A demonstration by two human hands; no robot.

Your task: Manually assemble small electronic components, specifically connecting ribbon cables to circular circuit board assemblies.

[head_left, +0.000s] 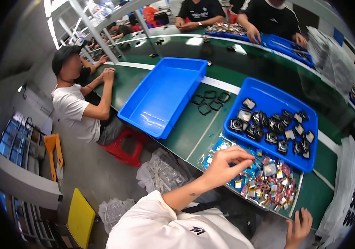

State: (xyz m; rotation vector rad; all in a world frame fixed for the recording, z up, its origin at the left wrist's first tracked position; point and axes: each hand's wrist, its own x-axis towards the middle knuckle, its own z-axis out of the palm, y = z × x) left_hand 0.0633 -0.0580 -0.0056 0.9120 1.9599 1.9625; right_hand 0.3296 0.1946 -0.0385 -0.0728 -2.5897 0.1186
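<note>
My left hand [229, 165] hovers over a pile of small parts with its thumb and fingers pinched together; what they hold, if anything, I cannot make out. Under and beside it spread many small silver, yellow, pink and blue parts [275, 186], heaped at the table's near edge. A squarish, pale translucent piece [270, 169] lies among them. Just beyond stands a blue tray [283, 97] with several black, watch-like housings [271, 137], some showing a pale square face. Near the table edge at lower right, my right hand [299, 229] has its fingers apart and holds nothing.
Another blue tray [161, 97] stands to the left, with several black frames [204, 108] between the trays. A co-worker in white [76, 103] sits at left on a red stool [123, 149]. Across the dark conveyor [177, 47], other people work. Plastic-wrapped sheets [347, 186] hang at right.
</note>
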